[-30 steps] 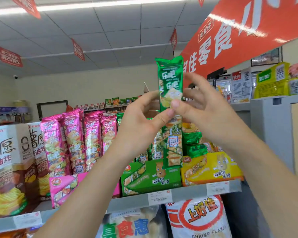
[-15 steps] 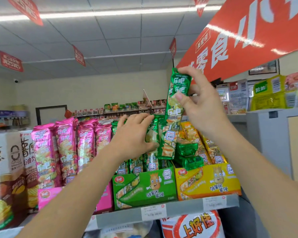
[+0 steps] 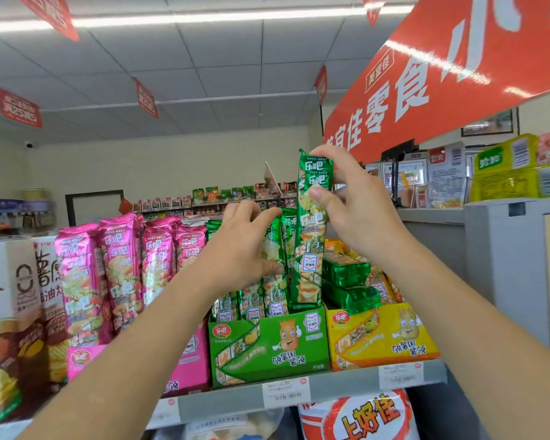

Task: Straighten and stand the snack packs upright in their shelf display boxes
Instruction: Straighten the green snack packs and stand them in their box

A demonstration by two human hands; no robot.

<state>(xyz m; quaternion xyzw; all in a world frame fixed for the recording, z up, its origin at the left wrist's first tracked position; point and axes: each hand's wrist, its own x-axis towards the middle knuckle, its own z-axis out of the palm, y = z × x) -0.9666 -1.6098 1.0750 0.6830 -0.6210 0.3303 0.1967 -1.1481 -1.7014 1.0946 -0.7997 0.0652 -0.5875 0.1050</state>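
Right hand [image 3: 359,211] pinches green pack [image 3: 311,249] top; left hand [image 3: 245,249] grip holds standing packs [image 3: 254,300] aside. Risk: row springs back, blocking green box [image 3: 267,350] slot.

hands [image 3: 238,249] 2 | display boxes [image 3: 267,344] 3 | pink packs [image 3: 121,265] 4 | flat green packs [image 3: 346,269] 2

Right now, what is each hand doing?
Left hand: grips the standing green packs in the box.
Right hand: pinches the raised green pack near its top.

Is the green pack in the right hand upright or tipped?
Upright: the right hand pinches the green pack near its top, long side vertical.
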